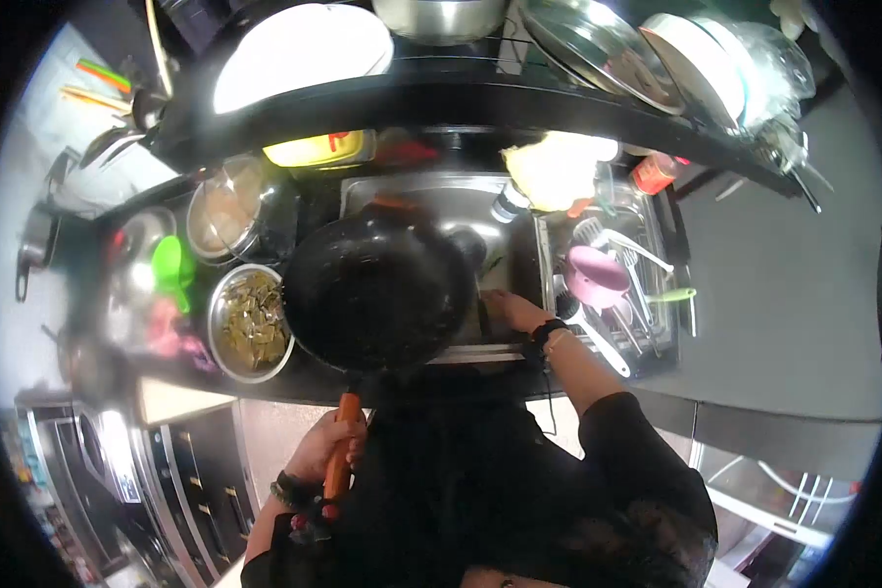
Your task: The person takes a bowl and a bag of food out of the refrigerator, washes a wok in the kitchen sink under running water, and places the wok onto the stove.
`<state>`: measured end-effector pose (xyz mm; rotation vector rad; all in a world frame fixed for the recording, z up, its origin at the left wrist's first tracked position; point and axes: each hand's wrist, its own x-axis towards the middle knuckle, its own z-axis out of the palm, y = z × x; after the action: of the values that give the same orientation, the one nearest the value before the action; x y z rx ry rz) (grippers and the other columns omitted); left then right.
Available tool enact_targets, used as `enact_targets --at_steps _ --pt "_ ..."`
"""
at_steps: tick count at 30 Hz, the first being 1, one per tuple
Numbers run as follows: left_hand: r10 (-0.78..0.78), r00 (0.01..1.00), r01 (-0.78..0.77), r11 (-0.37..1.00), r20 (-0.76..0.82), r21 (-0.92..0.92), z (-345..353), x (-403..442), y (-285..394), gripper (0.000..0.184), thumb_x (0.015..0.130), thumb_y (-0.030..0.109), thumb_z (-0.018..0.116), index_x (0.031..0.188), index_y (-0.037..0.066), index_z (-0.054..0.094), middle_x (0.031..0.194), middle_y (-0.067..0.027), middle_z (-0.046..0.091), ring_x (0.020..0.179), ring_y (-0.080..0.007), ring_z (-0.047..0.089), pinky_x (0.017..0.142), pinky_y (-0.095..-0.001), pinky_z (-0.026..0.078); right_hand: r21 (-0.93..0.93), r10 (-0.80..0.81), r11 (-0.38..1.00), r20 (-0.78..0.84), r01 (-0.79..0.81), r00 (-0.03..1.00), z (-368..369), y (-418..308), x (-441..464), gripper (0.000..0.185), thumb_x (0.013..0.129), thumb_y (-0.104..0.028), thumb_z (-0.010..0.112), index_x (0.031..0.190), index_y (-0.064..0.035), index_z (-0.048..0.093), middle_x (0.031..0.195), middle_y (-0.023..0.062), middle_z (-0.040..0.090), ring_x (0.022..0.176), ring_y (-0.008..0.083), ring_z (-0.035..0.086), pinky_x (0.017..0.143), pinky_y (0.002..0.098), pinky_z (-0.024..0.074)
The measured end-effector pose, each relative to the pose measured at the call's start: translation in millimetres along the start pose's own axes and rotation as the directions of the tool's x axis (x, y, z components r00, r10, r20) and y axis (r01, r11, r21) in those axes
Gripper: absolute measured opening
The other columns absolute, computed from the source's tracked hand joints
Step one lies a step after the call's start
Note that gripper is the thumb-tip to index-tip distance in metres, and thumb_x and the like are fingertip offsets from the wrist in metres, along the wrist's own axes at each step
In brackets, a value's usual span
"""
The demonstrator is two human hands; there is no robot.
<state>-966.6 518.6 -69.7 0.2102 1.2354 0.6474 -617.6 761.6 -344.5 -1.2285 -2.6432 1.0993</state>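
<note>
A large black wok (377, 289) is held over the left part of the steel sink (363, 183), its dark inside facing me. My left hand (328, 446) is wrapped round its orange-brown handle (341, 461). By the wok's right rim, over the sink, is my right hand (508, 309), its fingers bent together. A dark, narrow object shows at those fingertips; I cannot make out what it is or whether it is part of the rim. A black band circles the right wrist.
Left of the wok stand a steel bowl of greenish-brown pieces (255, 323) and a green scoop (171, 269). A rack on the right holds a pink pot (598, 276) and several utensils. A black shelf (441, 103) with plates, lids and a pot crosses above the sink.
</note>
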Motion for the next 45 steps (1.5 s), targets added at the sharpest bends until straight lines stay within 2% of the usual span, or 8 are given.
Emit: enact_targets --at_steps 6,12,16,22,24,29,38,45 --pt "0.107 0.992 -0.112 0.99 0.059 0.082 13 11 -9 0.019 0.082 0.019 0.057 0.091 0.005 0.047 0.063 -0.0009 0.047 0.049 -0.012 0.048 0.045 -0.0252 0.043 -0.372 0.219 0.926 0.415 -0.055 0.883 -116 -102 12 0.037 0.079 -0.006 0.054 0.116 -0.0036 0.058 0.101 0.02 0.064 0.097 0.0379 0.061 0.085 0.0418 0.0497" --pt "0.155 0.974 -0.165 0.985 0.162 0.05 -9 40 -24 0.017 0.081 0.017 0.058 0.088 0.006 0.047 0.062 -0.0022 0.049 0.049 -0.0126 0.05 0.047 -0.0253 0.044 0.016 -0.313 0.948 -0.151 0.319 0.938 -213 -245 41 0.025 0.085 -0.011 0.055 0.108 -0.0036 0.057 0.096 0.0199 0.062 0.089 0.0383 0.06 0.078 0.0423 0.0494" --pt "0.2 0.964 -0.213 0.975 0.173 0.062 -26 57 -37 0.014 0.08 0.013 0.058 0.085 0.005 0.048 0.06 -0.003 0.05 0.05 -0.0134 0.05 0.048 -0.0265 0.044 -0.092 -0.406 0.885 -0.635 0.457 0.658 -225 -285 118 0.028 0.089 -0.014 0.054 0.114 -0.0033 0.053 0.104 0.0208 0.058 0.088 0.0341 0.061 0.077 0.0391 0.0492" --pt "0.241 0.934 -0.247 0.969 0.264 -0.011 -55 78 -52 0.016 0.081 0.015 0.059 0.084 0.004 0.048 0.062 -0.0044 0.05 0.051 -0.0141 0.05 0.049 -0.0291 0.043 -0.227 -0.2 0.967 -0.396 0.115 0.896 -265 -327 173 0.041 0.095 -0.028 0.052 0.124 0.0002 0.052 0.124 0.0147 0.056 0.114 0.0243 0.051 0.096 0.0353 0.0411" --pt "0.222 0.938 -0.228 0.974 0.267 -0.009 -61 80 -51 0.015 0.081 0.013 0.059 0.084 0.004 0.048 0.061 -0.0048 0.05 0.05 -0.0145 0.049 0.048 -0.0294 0.043 0.113 -0.005 0.993 -0.319 0.043 0.948 -273 -351 151 0.05 0.095 -0.031 0.048 0.137 -0.0046 0.043 0.14 0.0107 0.045 0.128 0.0236 0.041 0.108 0.0343 0.0305" --pt "0.168 0.941 -0.186 0.982 0.294 0.034 -71 79 -38 0.015 0.081 0.012 0.058 0.083 0.004 0.046 0.059 -0.0051 0.049 0.048 -0.0152 0.049 0.047 -0.0289 0.042 0.219 -0.352 0.902 -0.122 0.371 0.928 -275 -282 196 0.059 0.097 -0.033 0.034 0.147 -0.0036 0.02 0.154 0.0107 0.019 0.141 0.024 0.019 0.118 0.0434 0.0072" --pt "0.17 0.936 -0.194 0.98 0.308 0.048 -77 74 -32 0.015 0.079 0.012 0.059 0.083 0.004 0.046 0.058 -0.0046 0.047 0.047 -0.0152 0.049 0.047 -0.0285 0.042 0.251 0.061 0.968 -0.178 -0.015 0.982 -250 -318 194 0.048 0.097 -0.046 0.044 0.132 -0.016 0.053 0.132 0.0098 0.054 0.123 0.0186 0.045 0.107 0.0289 0.028" --pt "0.174 0.943 -0.188 0.982 0.284 0.024 -68 59 -35 0.013 0.081 0.012 0.057 0.083 0.004 0.047 0.059 -0.0049 0.049 0.047 -0.0151 0.049 0.047 -0.0286 0.042 0.072 -0.234 0.953 -0.44 0.293 0.867 -253 -315 178 0.042 0.088 -0.035 0.062 0.117 -0.0032 0.061 0.113 0.0155 0.064 0.104 0.0266 0.06 0.091 0.0345 0.0455"
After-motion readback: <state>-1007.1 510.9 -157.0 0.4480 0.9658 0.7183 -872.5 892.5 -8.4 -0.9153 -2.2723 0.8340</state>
